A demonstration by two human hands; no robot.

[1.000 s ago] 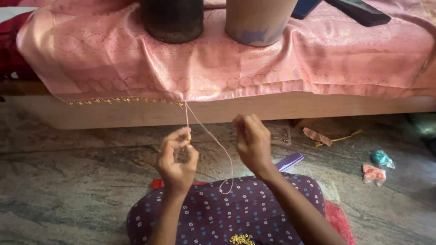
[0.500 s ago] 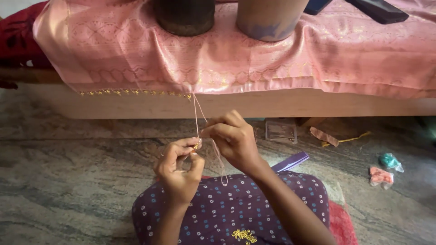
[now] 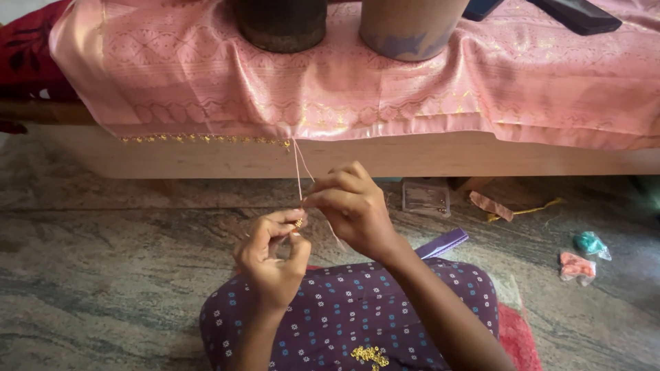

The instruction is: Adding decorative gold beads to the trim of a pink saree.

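A pink cloth [image 3: 385,89] with gold patterns hangs over a low wooden bench [image 3: 412,154]. A row of small gold beads [image 3: 199,139] runs along its lower hem. A thin pale thread [image 3: 298,168] drops from the hem's last bead down to my hands. My left hand [image 3: 275,251] pinches a tiny gold bead [image 3: 298,222] on the thread between thumb and fingertips. My right hand [image 3: 350,206] is just to the right, its fingers closed on the thread right above the bead. A small heap of gold beads [image 3: 370,355] lies on my purple dotted lap [image 3: 357,323].
Two pots, one dark [image 3: 282,24] and one tan [image 3: 411,27], weigh the cloth down on the bench. On the stone floor lie a clear small box [image 3: 426,196], a purple strip [image 3: 443,242], a teal packet [image 3: 590,242] and a pink packet [image 3: 576,266].
My right hand has moved left from apart to meet the left hand at the thread. The loose loop of thread has been drawn in. The view has tilted down slightly.
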